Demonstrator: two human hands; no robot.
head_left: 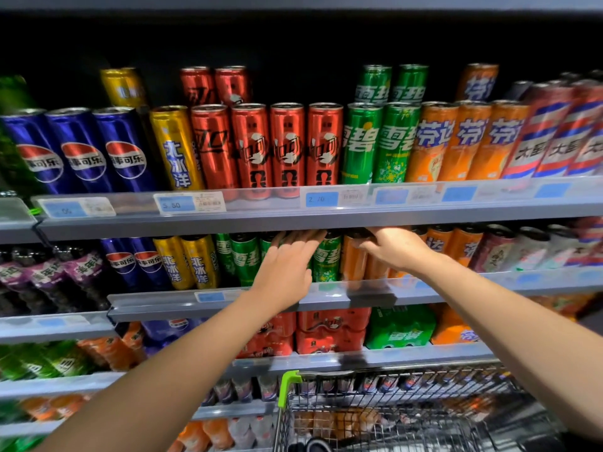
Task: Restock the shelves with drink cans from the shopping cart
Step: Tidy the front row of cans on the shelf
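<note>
Reaching into the second shelf from the top, both hands work at the boundary between the green cans and the orange cans. The left hand is spread flat, its fingers straight and lying against the fronts of the green cans, gripping nothing. The right hand comes in from the right with its fingers bent over the dark top of an orange can at the front of the row; whether they actually pinch that can or only rest on its rim I cannot tell, since the shelf above hides the tips.

My reading is that this is the placing step: a can is being seated in the orange row while the left hand steadies the neighbouring green ones so they do not tip. The row looks nearly full at the front.

Below, the shopping cart stands just in front of the lower shelves, its green corner guard showing; orange shapes lie blurred inside the wire basket, probably more stock, though that is too unclear to be sure of.

Next, the move probably calls for letting go of the orange can once it stands upright behind the clear price rail, drawing both hands back out without catching the rail, and lowering one hand to the cart for another can.
</note>
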